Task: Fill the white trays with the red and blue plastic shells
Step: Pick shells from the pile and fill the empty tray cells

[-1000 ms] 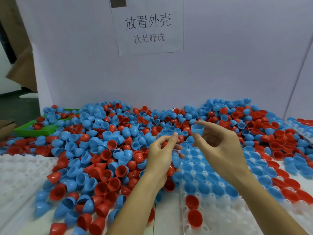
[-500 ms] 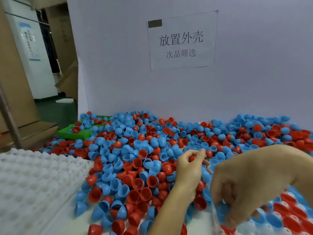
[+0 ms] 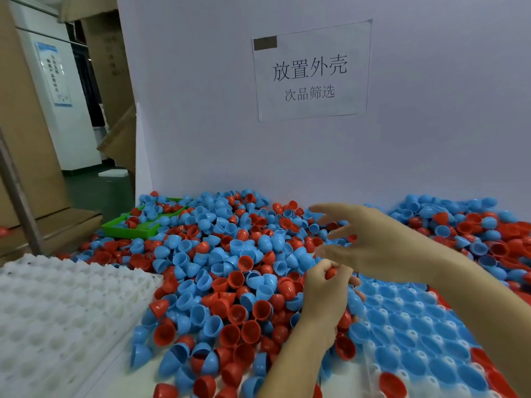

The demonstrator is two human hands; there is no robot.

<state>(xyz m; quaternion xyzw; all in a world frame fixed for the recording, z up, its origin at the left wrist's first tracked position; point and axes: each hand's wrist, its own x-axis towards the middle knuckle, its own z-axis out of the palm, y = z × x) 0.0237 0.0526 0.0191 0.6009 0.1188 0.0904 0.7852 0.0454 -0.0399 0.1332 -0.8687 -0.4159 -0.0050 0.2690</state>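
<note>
A big heap of red and blue plastic shells [image 3: 230,268] covers the table. My left hand [image 3: 324,294] hovers over the heap's right edge and holds several red shells [image 3: 331,273] in curled fingers. Above and behind it, my right hand [image 3: 370,242] reaches leftward over the pile with fingers spread and nothing in them. At the lower right lies a white tray [image 3: 370,372] whose cups hold mostly blue shells and a few red ones. A second white tray [image 3: 57,311] with bare cups lies at the left.
A green tray [image 3: 129,228] with a few shells sits at the heap's back left. A white board [image 3: 431,124] with a paper sign [image 3: 310,70] walls off the back. Cardboard boxes [image 3: 26,156] and a metal post [image 3: 17,196] stand to the left.
The view has swung left. My right hand, which pinched a blue shell a second ago and dipped down to the tray, has risen and opened over the heap. The left hand keeps its red shells.
</note>
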